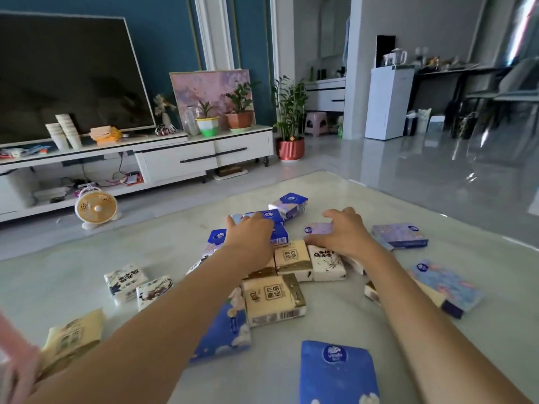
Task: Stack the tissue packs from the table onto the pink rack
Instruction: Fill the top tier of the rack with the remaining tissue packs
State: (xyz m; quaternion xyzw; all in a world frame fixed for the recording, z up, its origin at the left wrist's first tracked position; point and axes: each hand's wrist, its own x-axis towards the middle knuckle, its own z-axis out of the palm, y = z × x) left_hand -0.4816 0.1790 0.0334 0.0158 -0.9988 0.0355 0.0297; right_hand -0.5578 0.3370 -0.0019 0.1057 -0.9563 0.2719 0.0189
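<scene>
- Nearest lies a dark blue pack [338, 371] at the bottom edge, untouched; the pink rack [13, 363] shows only as a blur in the lower left corner, well apart from both hands
- left hand [250, 233] rests on the heaped blue packs [278, 234] at the far side of the pile; its fingers lie fairly straight over them and grip nothing that I can see
- right hand [345, 233] arches over a lilac pack [319, 228], thumb along its near edge; the far side is hidden, so I cannot tell whether it has clamped
- cream packs [293, 259] lie just this side of both hands, touching one another on the table [175, 252]
- the step looks like gathering; best to square a few packs together, press from both ends and lift level, since the soft wrappers will probably give and slip
</scene>
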